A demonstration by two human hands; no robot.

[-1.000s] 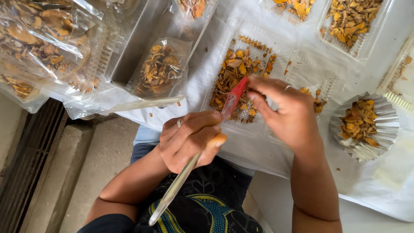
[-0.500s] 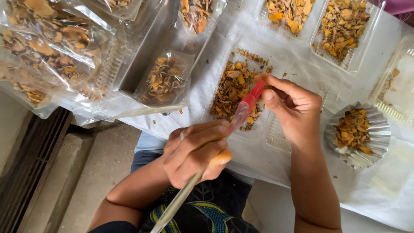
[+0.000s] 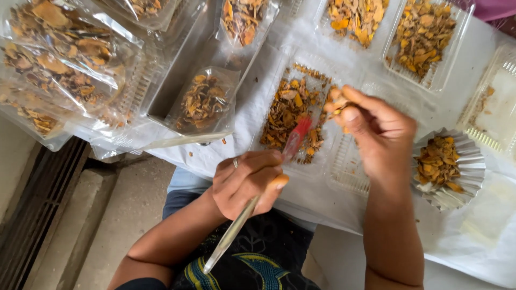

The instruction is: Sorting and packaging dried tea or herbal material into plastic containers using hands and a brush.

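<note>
I look down on a worktop [image 3: 484,236] under white sheeting, with clear trays of dried orange-brown chips along its far edge and sealed bags [image 3: 59,70] of the same chips piled at its left end, apart from the loose stock. At the middle lies a shallow tray [image 3: 293,115] with chips spread thin, where both hands can reach. A fluted foil cup [image 3: 449,166] of chips sits toward the right edge, just beside my right wrist.

My left hand [image 3: 244,182] is clamped round a long brush [image 3: 252,201], red tip resting on the tray's chips, handle slanting back over my lap. My right hand [image 3: 376,131] hovers above the tray's far right corner, fingertips pinched together on a small chip [image 3: 338,107].
</note>
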